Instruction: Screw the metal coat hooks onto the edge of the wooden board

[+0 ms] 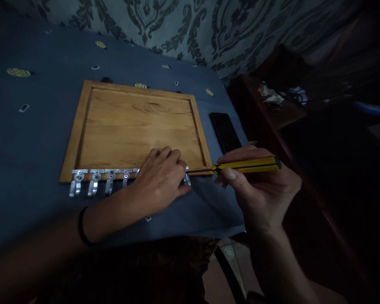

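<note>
While the left hand point(161, 179) lies palm-down on the near edge of the wooden board point(136, 126), its fingers held together and curled lightly over the rail there, the right hand point(256, 185) is closed around a screwdriver point(245, 165) with a yellow and black handle. The head view shows the screwdriver lying almost level, its handle at three o'clock from the left hand and its thin shaft pointing toward nine o'clock, the tip meeting the board's near right corner just beside the left fingertips. A row of metal hooks point(93, 181) runs along the board's near edge, hanging off it toward six o'clock; four show plainly to the left of the left hand, part of a fifth sits at its edge, and one more peeks out at its right side, near the screwdriver tip. The board rests flat on a blue cloth point(28, 139) dotted with small patterns. A dark phone point(224, 131) lies on the cloth at three o'clock from the board, just beside its right edge. A black band point(81, 226) circles the left wrist. At twelve o'clock a patterned wall point(209, 29) rises behind the table.
</note>
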